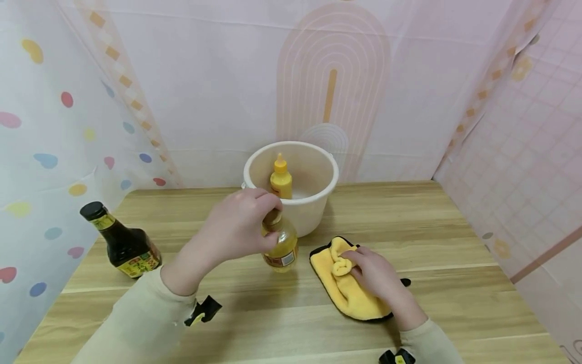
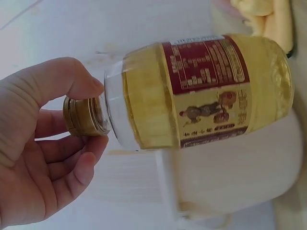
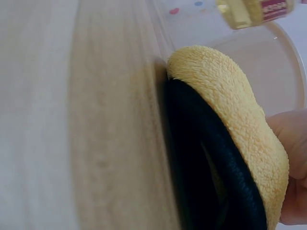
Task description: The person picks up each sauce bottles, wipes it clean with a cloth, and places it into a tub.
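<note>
My left hand grips a clear bottle of yellow oil by its neck, just under the gold cap. In the left wrist view the bottle's red and cream label faces the camera. It is held up in front of the white bucket. My right hand pinches a bunched fold of a yellow cloth with black edging, which lies on the table to the right. The right wrist view shows the cloth's fluffy side and dark edge close up, with part of the hand behind.
Inside the bucket stands a yellow squeeze bottle with a pointed nozzle. A dark sauce bottle with a black cap leans in view on the left of the wooden table. Patterned curtains enclose the back and sides.
</note>
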